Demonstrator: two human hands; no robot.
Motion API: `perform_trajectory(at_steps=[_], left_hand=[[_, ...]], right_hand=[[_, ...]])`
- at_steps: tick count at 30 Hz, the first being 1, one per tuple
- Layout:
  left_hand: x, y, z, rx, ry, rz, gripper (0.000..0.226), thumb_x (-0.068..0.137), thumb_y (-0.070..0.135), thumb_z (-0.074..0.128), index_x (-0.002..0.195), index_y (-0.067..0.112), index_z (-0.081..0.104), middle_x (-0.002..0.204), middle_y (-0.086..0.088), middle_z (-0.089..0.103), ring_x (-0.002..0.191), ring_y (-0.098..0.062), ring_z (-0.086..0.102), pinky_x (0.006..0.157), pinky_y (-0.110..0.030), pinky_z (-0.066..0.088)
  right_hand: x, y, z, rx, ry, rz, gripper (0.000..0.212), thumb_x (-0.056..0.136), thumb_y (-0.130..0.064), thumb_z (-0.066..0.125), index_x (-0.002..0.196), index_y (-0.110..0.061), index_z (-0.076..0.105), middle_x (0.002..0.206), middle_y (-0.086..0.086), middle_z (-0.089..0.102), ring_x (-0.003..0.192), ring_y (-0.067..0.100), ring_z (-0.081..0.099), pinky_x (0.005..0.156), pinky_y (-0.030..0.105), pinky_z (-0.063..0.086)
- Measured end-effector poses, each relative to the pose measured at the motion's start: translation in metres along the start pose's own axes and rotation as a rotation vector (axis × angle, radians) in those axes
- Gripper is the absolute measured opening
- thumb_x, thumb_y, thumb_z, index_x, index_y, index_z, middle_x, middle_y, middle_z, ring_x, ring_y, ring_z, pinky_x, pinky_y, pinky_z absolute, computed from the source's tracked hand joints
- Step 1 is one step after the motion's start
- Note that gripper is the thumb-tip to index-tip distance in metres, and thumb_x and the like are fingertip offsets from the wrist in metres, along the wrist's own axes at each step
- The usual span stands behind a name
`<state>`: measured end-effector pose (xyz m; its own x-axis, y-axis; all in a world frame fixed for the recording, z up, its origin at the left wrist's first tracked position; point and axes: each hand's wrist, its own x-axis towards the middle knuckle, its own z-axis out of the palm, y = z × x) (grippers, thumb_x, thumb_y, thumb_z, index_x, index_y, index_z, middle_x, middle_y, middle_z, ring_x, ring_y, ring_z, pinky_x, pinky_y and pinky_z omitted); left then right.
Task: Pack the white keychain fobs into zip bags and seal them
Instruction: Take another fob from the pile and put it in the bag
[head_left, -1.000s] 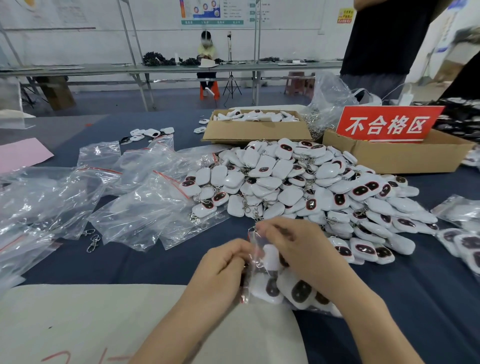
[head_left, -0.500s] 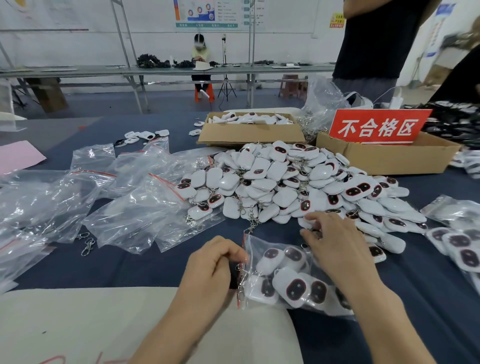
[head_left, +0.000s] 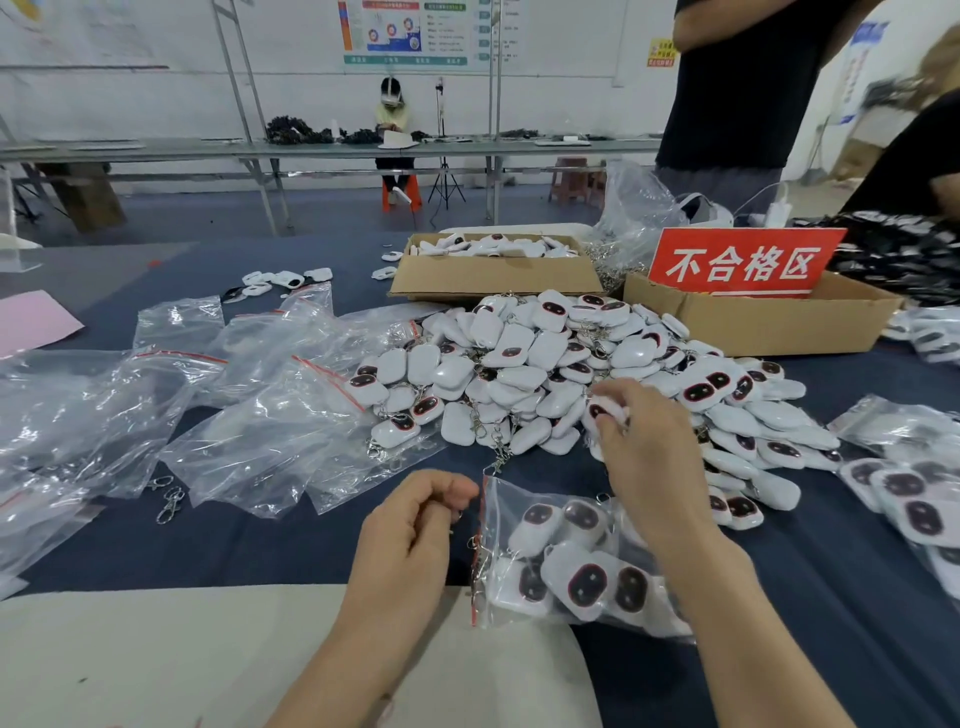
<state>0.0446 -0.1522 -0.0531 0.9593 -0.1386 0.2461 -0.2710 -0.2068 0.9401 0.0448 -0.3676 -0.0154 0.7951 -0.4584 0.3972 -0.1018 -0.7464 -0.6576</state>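
Key relation: the zip bag (head_left: 563, 571) lies flat on the table (head_left: 260, 540) between the hands. Its red-lined mouth faces the left hand, and its long axis runs from that hand across to beneath the right forearm.
Left hand (head_left: 410, 540): fingers curled, with the thumb tip just beside the far corner of the bag mouth. I cannot tell whether it pinches the film.
Right hand (head_left: 644, 457): reaches beyond the bag to the near edge of the pile of fobs (head_left: 519, 364), its fingertips pinching one fob (head_left: 605, 408).
Nearer hand: the left is nearer the mouth, and the right is nearer the supply.
Coming move, as I judge it: the pinched fob has to travel back toward the person and across to the left-hand side, while the mouth is held open.
Fobs: small rounded white shells, glossy and hard-looking, each with a dark oval face and a metal clasp on a short chain. The chains tangle in the pile.
Bag: thin, clear, crinkly film, already holding several fobs, with clasps bunched at the mouth.
Left of the left hand: empty bags (head_left: 260, 415), limp and overlapping.
Right of the right hand: filled bags (head_left: 904, 499).
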Motion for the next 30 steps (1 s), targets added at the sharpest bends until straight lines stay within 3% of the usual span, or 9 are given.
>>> perform_trajectory(at_steps=[3, 5, 8, 12, 16, 20, 30], left_hand=[[-0.004, 0.002, 0.001, 0.028, 0.099, 0.128, 0.021, 0.103, 0.035, 0.048, 0.117, 0.045, 0.060, 0.107, 0.018, 0.063, 0.092, -0.004, 0.061, 0.077, -0.007, 0.043], [-0.006, 0.001, 0.000, 0.092, 0.104, 0.211, 0.032, 0.099, 0.055, 0.040, 0.129, 0.048, 0.051, 0.116, 0.020, 0.055, 0.100, -0.005, 0.059, 0.081, -0.007, 0.042], [-0.006, 0.002, 0.001, 0.084, 0.022, 0.262, 0.035, 0.096, 0.065, 0.041, 0.126, 0.051, 0.053, 0.115, 0.021, 0.063, 0.101, -0.007, 0.064, 0.082, -0.012, 0.046], [-0.004, 0.004, 0.003, 0.033, 0.014, 0.229, 0.020, 0.092, 0.059, 0.049, 0.106, 0.052, 0.061, 0.088, 0.017, 0.071, 0.072, -0.007, 0.064, 0.062, -0.012, 0.046], [-0.002, 0.004, 0.003, -0.045, 0.018, 0.189, 0.008, 0.093, 0.046, 0.056, 0.096, 0.047, 0.064, 0.076, 0.015, 0.067, 0.059, -0.001, 0.054, 0.055, -0.009, 0.040], [0.000, 0.002, 0.003, -0.039, 0.020, 0.175, 0.012, 0.093, 0.039, 0.056, 0.094, 0.049, 0.063, 0.072, 0.017, 0.065, 0.056, 0.000, 0.051, 0.052, -0.009, 0.037], [-0.002, 0.004, 0.004, -0.037, 0.024, 0.188, 0.015, 0.096, 0.041, 0.054, 0.099, 0.053, 0.063, 0.075, 0.020, 0.067, 0.058, 0.000, 0.053, 0.054, -0.007, 0.038]], right_hand=[[-0.001, -0.024, -0.022, 0.289, -0.134, -0.087, 0.042, 0.097, -0.017, 0.063, 0.118, -0.052, 0.054, 0.102, -0.025, 0.065, 0.095, -0.005, 0.059, 0.073, 0.007, 0.044], [-0.014, -0.043, -0.029, 0.359, -0.303, -0.190, 0.054, 0.095, -0.011, 0.063, 0.111, -0.061, 0.050, 0.104, -0.034, 0.064, 0.088, -0.008, 0.064, 0.070, 0.007, 0.051], [-0.039, -0.053, -0.016, 0.339, -0.434, -0.264, 0.062, 0.097, -0.008, 0.059, 0.116, -0.066, 0.049, 0.107, -0.037, 0.064, 0.098, -0.011, 0.065, 0.081, 0.015, 0.056], [-0.055, -0.048, 0.000, 0.485, -0.403, -0.202, 0.062, 0.096, -0.010, 0.063, 0.127, -0.061, 0.048, 0.112, -0.038, 0.064, 0.104, -0.010, 0.064, 0.087, 0.006, 0.047], [-0.063, -0.046, 0.011, 0.631, -0.335, -0.064, 0.036, 0.091, -0.020, 0.071, 0.105, -0.052, 0.064, 0.097, -0.028, 0.073, 0.091, -0.008, 0.068, 0.078, 0.006, 0.047], [-0.063, -0.048, 0.014, 0.660, -0.340, -0.028, 0.028, 0.091, -0.020, 0.071, 0.088, -0.047, 0.071, 0.084, -0.021, 0.076, 0.078, -0.006, 0.069, 0.073, 0.005, 0.047], [-0.060, -0.044, 0.010, 0.814, -0.427, 0.021, 0.025, 0.094, -0.012, 0.065, 0.099, -0.035, 0.072, 0.079, -0.015, 0.076, 0.086, -0.003, 0.071, 0.075, 0.006, 0.049]])
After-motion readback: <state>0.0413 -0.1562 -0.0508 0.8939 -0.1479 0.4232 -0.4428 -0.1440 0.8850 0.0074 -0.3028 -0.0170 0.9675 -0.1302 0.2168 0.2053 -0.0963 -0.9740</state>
